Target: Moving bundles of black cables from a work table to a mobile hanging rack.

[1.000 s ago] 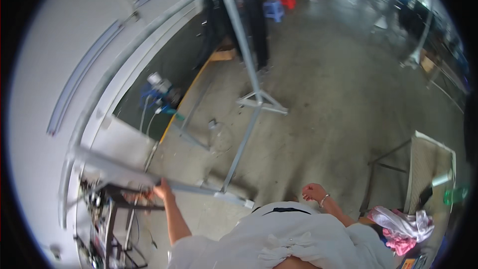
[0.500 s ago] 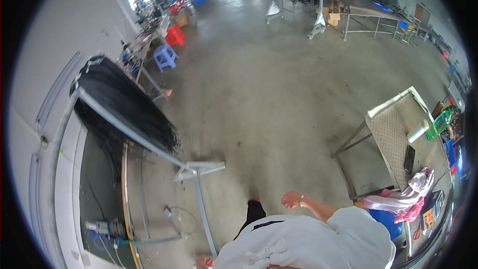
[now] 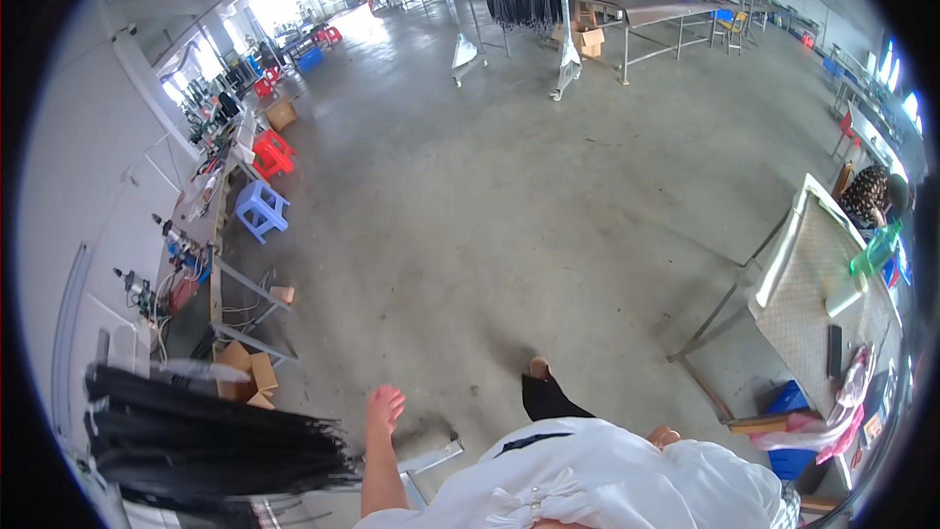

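Note:
My left hand is raised in front of me, its fingers apart and nothing in them. Just left of that forearm, a thick bundle of long black cords hangs on a metal rack; the hand looks apart from it. My right hand is low beside my white top, which covers much of it, and its fingers cannot be made out. One foot in a black trouser leg is forward on the floor.
At right a table holds a white cup, a green bottle, a dark phone and a pink-and-white cloth. A person sits behind it. Blue and red stools stand along the left workbench. Ahead is a wheeled rack.
I have moved forward; the near rack and tables slid down and back in view. My left hand has swung up and forward, while my right hand has drawn back beside my top.

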### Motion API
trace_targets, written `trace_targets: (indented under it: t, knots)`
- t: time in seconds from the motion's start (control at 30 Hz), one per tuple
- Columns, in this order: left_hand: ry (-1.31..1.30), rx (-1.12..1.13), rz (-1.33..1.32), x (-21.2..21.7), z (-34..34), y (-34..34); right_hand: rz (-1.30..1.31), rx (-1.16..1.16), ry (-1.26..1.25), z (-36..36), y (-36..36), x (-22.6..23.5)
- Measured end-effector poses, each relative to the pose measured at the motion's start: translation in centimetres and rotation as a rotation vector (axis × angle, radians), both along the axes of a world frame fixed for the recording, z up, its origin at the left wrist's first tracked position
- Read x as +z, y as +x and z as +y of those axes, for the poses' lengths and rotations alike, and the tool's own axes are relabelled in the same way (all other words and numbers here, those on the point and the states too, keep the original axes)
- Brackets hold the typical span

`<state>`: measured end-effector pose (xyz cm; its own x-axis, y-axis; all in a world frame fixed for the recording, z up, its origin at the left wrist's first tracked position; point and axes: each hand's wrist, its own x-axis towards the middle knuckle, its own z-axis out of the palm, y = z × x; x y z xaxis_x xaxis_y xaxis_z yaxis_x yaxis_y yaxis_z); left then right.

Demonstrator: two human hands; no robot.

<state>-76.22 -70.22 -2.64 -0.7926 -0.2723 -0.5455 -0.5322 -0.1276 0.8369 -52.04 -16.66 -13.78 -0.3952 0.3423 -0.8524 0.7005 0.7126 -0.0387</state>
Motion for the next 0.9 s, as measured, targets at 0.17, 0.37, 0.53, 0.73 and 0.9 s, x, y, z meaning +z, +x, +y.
trace_targets:
  t: [0.17,0.37,0.53,0.73,0.9]
  knots:
    - [0.027,-0.139,-0.192,-5.9,0.9,-9.3,0.181,-0.329,-0.232,0.9,-18.9,0.3]
    - [0.094,0.17,-0.503,-8.8,0.1,-9.7,0.315,-0.177,-0.422,2.9,-50.4,-0.2]
    - [0.233,0.523,-0.703,-12.8,-1.7,-16.9,0.467,-0.315,-0.529,-0.1,-69.0,0.2]
    - [0.172,0.572,-0.659,-14.0,-8.4,-44.7,0.143,-0.371,-0.502,-0.2,-77.2,-3.5]
    - [-0.145,0.104,-0.232,-5.0,-6.6,-78.6,0.214,-0.181,-0.442,0.8,-85.8,-0.7]
